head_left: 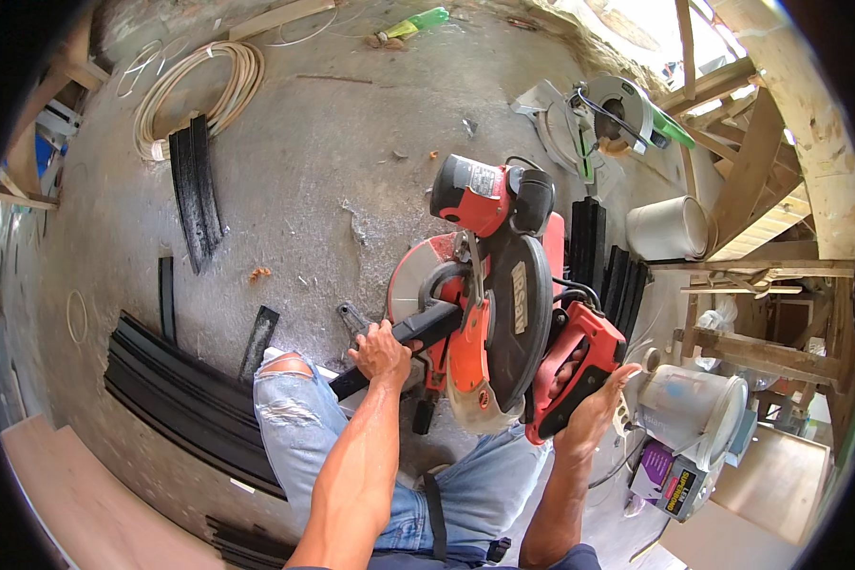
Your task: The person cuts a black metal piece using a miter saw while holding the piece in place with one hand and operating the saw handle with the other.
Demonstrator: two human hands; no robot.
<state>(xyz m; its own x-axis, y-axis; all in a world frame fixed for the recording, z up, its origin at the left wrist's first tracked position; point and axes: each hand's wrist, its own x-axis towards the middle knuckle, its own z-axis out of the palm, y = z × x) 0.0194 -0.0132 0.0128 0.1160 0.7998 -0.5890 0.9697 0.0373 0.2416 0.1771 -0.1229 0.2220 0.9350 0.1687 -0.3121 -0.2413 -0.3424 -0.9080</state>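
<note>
Black strip (429,326) | long axis lower-left to upper-right | left hand (382,352) holding

My red miter saw (518,328) stands on the grey concrete floor (313,142) before me. Left of that saw lie long black moulding strips (185,391); well ahead and left of it, a coiled beige hose (249,81); ahead and right, a green miter saw (622,104); right, a white bucket (660,230).

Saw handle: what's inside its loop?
Fingers of the right hand show through the saw handle's loop. The handle covers the rest of them, and whatever lies behind them cannot be seen.
</note>
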